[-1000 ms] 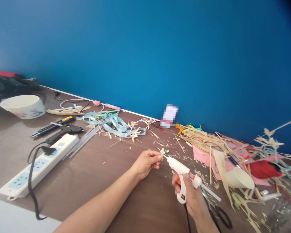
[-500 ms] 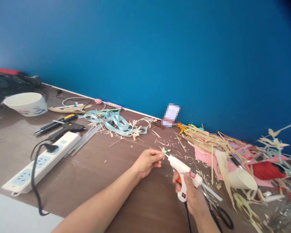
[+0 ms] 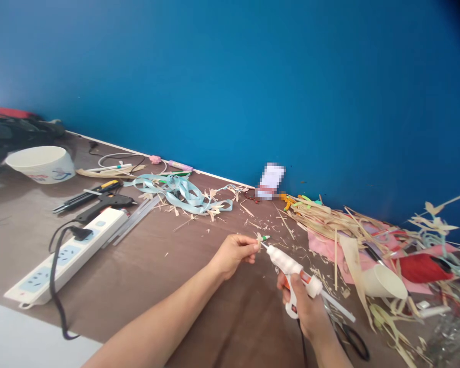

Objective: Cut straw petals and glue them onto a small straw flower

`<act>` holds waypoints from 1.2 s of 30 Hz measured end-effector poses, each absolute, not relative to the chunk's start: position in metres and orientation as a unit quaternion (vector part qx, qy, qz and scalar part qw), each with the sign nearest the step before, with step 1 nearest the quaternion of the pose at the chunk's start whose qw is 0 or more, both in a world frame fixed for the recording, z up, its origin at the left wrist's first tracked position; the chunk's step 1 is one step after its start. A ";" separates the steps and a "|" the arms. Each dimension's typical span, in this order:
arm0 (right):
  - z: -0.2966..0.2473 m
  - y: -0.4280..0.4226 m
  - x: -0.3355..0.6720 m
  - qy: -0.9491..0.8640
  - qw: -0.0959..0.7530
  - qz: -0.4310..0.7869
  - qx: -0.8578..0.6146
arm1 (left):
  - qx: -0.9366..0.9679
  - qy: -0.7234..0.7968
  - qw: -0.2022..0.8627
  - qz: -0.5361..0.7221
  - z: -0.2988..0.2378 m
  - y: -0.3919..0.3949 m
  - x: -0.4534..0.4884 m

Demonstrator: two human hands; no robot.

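Observation:
Near the middle of the table, my left hand (image 3: 237, 253) pinches a small pale piece (image 3: 259, 238) that looks like a dried-leaf strip shaped into a flower. My right hand (image 3: 301, 301) is wrapped round the handle of a white hot glue gun (image 3: 289, 263). The gun's nozzle points left and lies right beside the pale piece; I cannot tell whether it touches. A green-and-white tip (image 3: 266, 237) shows just behind the piece. Partly covered by my right forearm, a pair of scissors (image 3: 353, 341) lies on the table.
A white power strip (image 3: 67, 258), a black glue gun (image 3: 103, 205), clear glue sticks (image 3: 136, 220) and a white bowl (image 3: 42, 164) stand left. Light-blue ribbon (image 3: 184, 194) lies at the back. Right are dried strips (image 3: 329, 214), a paper cup (image 3: 385, 282) and a red thread spool (image 3: 421, 268).
My right hand has shifted slightly to the right with the glue gun, its nozzle drawing a little to the right. My left hand stays almost where it was, still pinching the pale piece.

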State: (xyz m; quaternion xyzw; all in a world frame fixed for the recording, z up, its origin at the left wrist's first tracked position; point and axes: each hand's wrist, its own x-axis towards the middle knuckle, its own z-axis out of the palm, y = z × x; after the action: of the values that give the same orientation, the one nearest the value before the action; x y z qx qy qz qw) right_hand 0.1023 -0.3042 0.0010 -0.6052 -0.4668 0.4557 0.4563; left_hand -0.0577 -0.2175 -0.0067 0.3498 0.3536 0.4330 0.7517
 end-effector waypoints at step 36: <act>0.004 -0.311 0.111 -0.491 0.400 0.359 -0.685 | 0.395 0.381 0.711 0.440 -0.004 -0.219 -0.057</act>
State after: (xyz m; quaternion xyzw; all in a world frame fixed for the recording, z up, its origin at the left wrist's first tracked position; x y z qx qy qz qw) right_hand 0.1108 -0.3106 0.0045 -0.6853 -0.4913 0.3590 0.4002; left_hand -0.0568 -0.2186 -0.0038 0.3946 0.3805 0.4403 0.7111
